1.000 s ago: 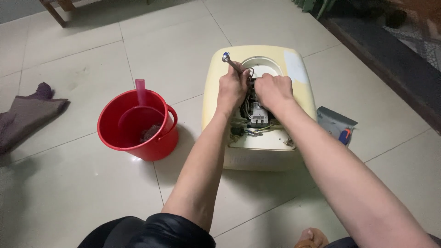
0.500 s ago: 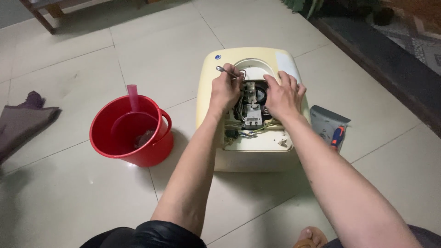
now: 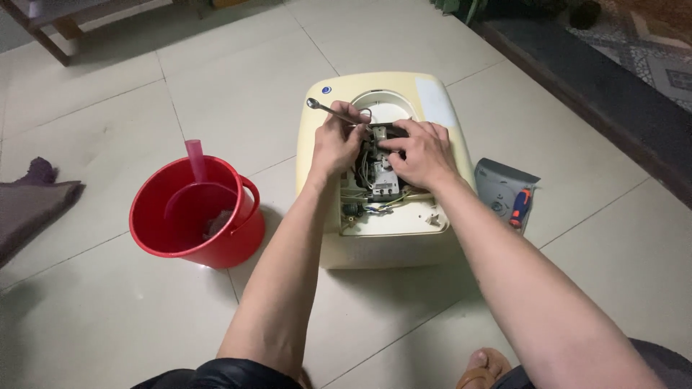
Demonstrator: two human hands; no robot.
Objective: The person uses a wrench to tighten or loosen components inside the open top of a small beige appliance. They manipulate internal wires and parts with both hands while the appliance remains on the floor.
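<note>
My left hand [image 3: 336,142] is closed around a slim metal wrench [image 3: 326,109], fingers curled tight on the shaft; its ring end sticks out up and to the left over the casing, while the other end disappears under my fingers toward the open bay. My right hand [image 3: 419,153] is half-closed, fingers bent and pressing on a small dark component block [image 3: 383,132] at the top of the exposed wiring — whether it pinches the block or only rests on it I cannot tell. The two hands sit almost knuckle to knuckle, the block between them.

Both work inside the cream-coloured water heater [image 3: 432,101], which lies flat on the tiled floor [image 3: 216,86] with its cover off. Below my hands the bay shows a tangle of wires [image 3: 375,205] and a pale mounting plate; above them is a round white opening in the casing.

Just right of the heater lies its grey cover panel [image 3: 497,184], and a screwdriver [image 3: 520,207] with a red and blue handle rests on it. To the left, apart from the heater, stands a red bucket [image 3: 238,245] with a pink scoop [image 3: 196,162] upright inside. A dark cloth [image 3: 36,194] lies at the far left edge — well away from everything else.
</note>
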